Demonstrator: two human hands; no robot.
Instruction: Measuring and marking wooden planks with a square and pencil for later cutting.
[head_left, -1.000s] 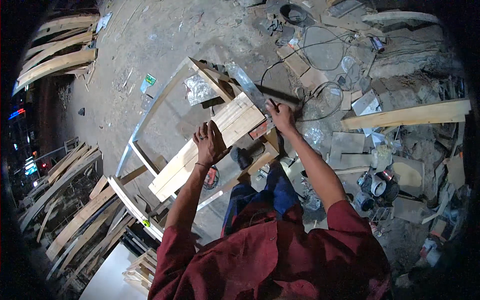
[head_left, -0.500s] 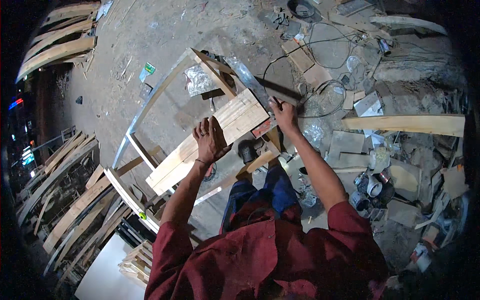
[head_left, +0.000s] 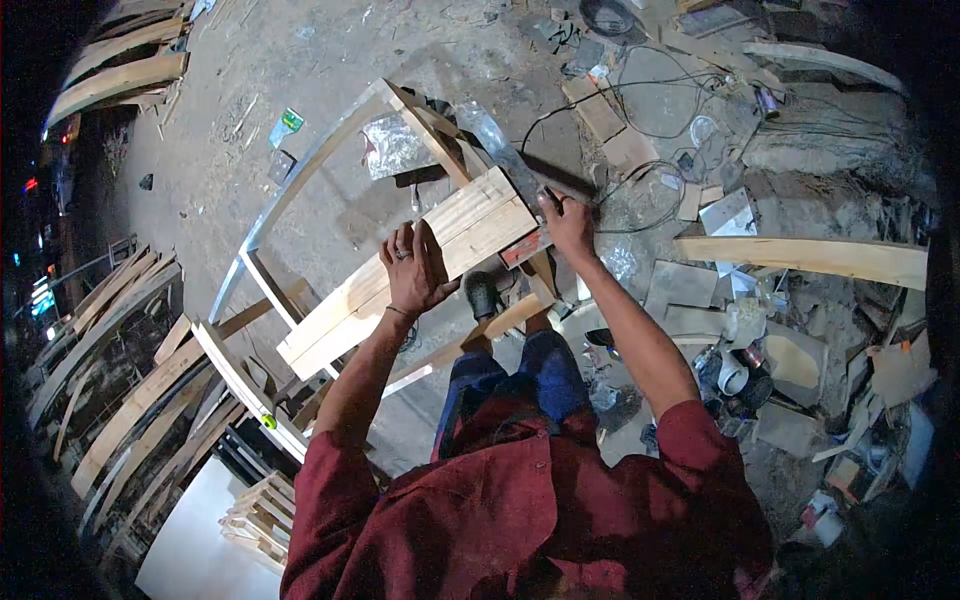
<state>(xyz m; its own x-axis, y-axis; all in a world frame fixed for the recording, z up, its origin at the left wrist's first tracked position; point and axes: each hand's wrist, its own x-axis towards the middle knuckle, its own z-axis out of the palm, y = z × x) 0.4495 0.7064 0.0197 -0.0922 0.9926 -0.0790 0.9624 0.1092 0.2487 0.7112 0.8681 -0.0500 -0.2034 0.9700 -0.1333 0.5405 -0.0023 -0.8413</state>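
Observation:
Two pale wooden boards lie side by side, slanting across a wooden frame with a curved side. My left hand is laid over the boards near their middle, fingers bent over the far edge and thumb spread along the top. At the boards' right end, my right hand is closed around a small dark object; most of it is hidden by the fingers, so its kind does not show. A worn red piece sits just under that board end, beside my right hand.
A shiny silvery sheet lies inside the frame. Black cable loops over the floor at the right, near a long board and scattered scraps. Curved timbers are stacked at the left. My shoe stands beside the frame.
The view has shifted slightly. My left hand still lies on the boards and my right hand stays closed at their right end, with little visible movement of either.

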